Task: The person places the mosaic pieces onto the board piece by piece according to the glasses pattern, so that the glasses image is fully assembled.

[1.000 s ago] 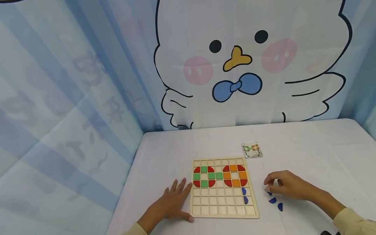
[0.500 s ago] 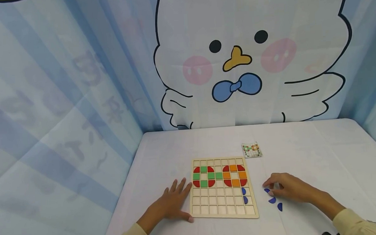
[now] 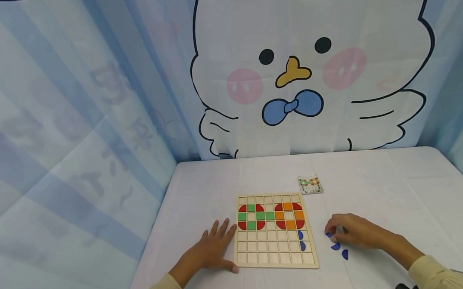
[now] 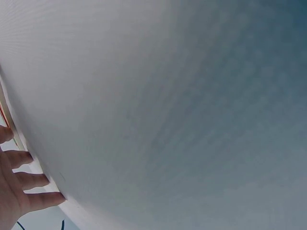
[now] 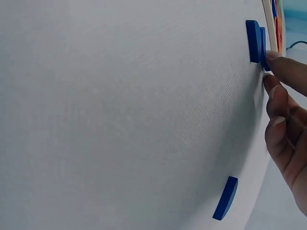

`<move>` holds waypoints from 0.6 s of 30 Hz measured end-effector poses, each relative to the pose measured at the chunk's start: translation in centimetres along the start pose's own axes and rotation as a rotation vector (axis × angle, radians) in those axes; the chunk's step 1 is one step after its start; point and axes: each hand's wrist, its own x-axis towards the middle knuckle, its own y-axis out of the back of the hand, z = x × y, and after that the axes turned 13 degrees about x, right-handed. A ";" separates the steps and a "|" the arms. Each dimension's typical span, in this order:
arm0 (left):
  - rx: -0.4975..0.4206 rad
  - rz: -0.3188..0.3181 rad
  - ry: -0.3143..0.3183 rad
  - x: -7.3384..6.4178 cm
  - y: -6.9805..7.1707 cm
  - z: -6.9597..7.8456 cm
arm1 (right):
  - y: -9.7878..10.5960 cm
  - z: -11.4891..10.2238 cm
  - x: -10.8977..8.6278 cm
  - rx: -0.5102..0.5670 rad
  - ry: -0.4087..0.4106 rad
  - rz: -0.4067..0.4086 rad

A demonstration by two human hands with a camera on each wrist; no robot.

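A wooden grid board [image 3: 263, 261] lies on the table with red, green and orange pieces set in its upper squares. Two blue half-circle pieces [image 3: 302, 245] sit in its right part. My left hand [image 3: 214, 248] rests spread at the board's left edge, fingertips and thumb against the frame; its fingers [image 4: 33, 180] also show in the left wrist view. To the right of the board, my right hand [image 3: 353, 230] pinches a blue half-circle piece [image 3: 328, 234] between thumb and finger, low over the table. Another blue piece [image 5: 253, 41] lies right beside it in the right wrist view.
Two loose blue half-circles, one [image 3: 335, 246] just below the right hand and one [image 3: 345, 254] nearer the front, lie on the white tablecloth. Behind the board's right corner is a small pattern card [image 3: 310, 185]. A cartoon curtain [image 3: 293, 133] hangs behind the table.
My right hand has dipped slightly and shifted its fingers around the blue piece farthest from me. The left hand and the board have stayed in place.
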 end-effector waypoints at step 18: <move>-0.013 0.001 -0.004 0.1 -0.1 0.0 | 0.0 -0.2 0.1 -0.031 0.008 -0.007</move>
